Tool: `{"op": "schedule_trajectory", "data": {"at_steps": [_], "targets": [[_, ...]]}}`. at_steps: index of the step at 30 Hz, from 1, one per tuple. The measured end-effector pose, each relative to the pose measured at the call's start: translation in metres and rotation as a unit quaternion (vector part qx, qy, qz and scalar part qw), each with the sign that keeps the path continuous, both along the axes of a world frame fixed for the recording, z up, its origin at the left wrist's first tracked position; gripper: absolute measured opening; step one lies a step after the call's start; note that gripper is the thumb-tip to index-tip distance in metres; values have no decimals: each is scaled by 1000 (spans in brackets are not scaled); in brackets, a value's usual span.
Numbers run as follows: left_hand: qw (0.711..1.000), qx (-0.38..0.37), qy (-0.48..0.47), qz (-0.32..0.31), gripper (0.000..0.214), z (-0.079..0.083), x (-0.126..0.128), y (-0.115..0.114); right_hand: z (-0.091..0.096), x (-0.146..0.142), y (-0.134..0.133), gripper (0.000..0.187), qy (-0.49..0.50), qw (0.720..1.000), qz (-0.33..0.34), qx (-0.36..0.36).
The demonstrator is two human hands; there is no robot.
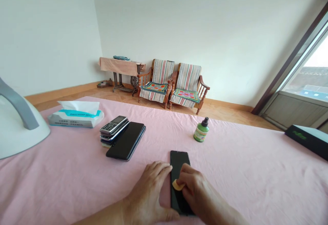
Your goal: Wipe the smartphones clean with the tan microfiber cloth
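Note:
A black smartphone [178,163] lies flat on the pink cloth [230,170] near the front edge. My left hand [148,194] rests beside it, fingers stretched along its left side and thumb at its lower edge, steadying it. My right hand [197,194] is closed in a pinch on a small yellow pad [177,185], pressed against the phone's screen. The lower part of the phone is hidden under my right hand.
A green spray bottle [201,130] stands beyond the phone. A stack of phones [114,129] and a large black phone [126,140] lie to the left, with a tissue pack [76,115] behind. A white stand [17,126] sits far left, a black box [307,139] far right.

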State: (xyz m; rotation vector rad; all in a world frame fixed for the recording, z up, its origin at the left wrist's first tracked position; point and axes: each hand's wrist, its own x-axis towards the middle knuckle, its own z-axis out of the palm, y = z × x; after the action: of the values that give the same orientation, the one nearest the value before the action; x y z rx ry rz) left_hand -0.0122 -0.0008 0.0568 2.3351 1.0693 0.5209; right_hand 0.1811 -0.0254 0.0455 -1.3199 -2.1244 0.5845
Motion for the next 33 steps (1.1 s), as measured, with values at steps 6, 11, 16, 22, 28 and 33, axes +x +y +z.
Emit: {"op": "schedule_trajectory", "data": {"at_steps": [6, 11, 16, 22, 28, 33], "targets": [[999, 5, -17, -31, 83, 3, -1, 1, -3, -5, 52, 24, -22, 997, -49, 50], [1000, -11, -3, -20, 88, 5, -1, 1, -5, -11, 77, 27, -16, 996, -61, 65], [1000, -12, 10, -15, 90, 9, 1, 0, -9, -7, 57, 26, -9, 998, -37, 58], [999, 37, -2, -14, 57, 8, 1, -8, -7, -6, 63, 28, -6, 996, -65, 61], [997, 57, 32, -32, 34, 7, -1, -9, -6, -9, 49, 28, -2, 997, -48, 60], [994, 84, 45, -54, 28, 9, 2, -10, -5, -8, 48, 27, -18, 997, -46, 57]]}}
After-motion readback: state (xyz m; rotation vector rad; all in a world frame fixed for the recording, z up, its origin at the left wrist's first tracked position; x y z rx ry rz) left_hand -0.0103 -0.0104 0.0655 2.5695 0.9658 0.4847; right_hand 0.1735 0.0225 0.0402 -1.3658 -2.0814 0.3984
